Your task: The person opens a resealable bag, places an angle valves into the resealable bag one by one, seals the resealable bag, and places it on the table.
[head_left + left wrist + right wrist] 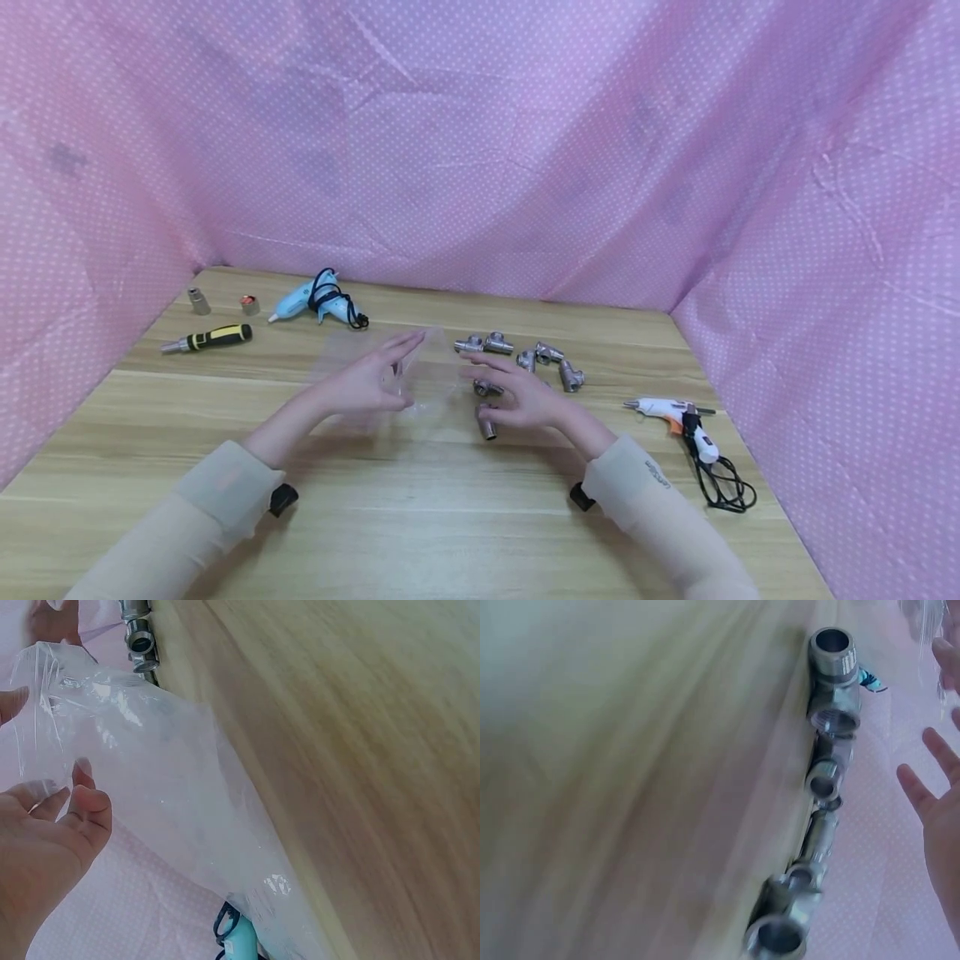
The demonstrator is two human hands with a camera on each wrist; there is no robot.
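A clear plastic bag (435, 371) hangs from my left hand (367, 385), its film running between the thumb and the fingers. Seen from the left wrist, some fingers curl at the bag's gathered edge while the film (172, 780) droops toward the table. My right hand (525, 400) hovers to the right, fingers spread apart, and holds nothing. Beneath and behind it lie several metal tee pipe fittings, among them one (572, 377) at the right and one (487, 422) nearest me. The right wrist view shows a threaded fitting (832, 682) beside the spread fingers.
A blue glue gun (322, 298) with a wrapped cord lies at the back left. Nearby are a yellow-black screwdriver (221, 336) and two small metal fittings (198, 301). At right lies a white glue gun (667, 408) with a looped cord. Pink dotted cloth (480, 150) surrounds the table.
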